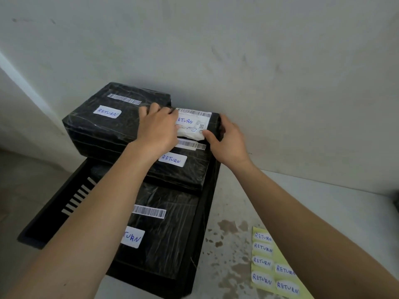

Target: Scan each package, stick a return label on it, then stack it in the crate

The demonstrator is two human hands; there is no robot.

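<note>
Fingers (149,108) of the left hand (157,128) curled over the far left edge of a small parcel (212,121), while the right hand (226,143) gripped its right end, thumb (208,134) pressed on the white shipping slip (192,126). The parcel was black, its slip carrying a barcode along the top and a blue handwritten RETURN, partly hidden by the left hand. It sat at the far right of the crate (207,203), atop a flatter black package (183,167) that bore its own barcode and RETURN label. A bigger wrapped box (103,126) lay just left of it, and another package (159,231) lay nearer in the crate, both labelled likewise. The black crate had slotted walls, pale slits showing on its left side. To the right, on a stained white table (280,195), lay a yellow-green sheet (274,264) of RETURN stickers. A scuffed grey-white wall (237,50) rose behind.
</note>
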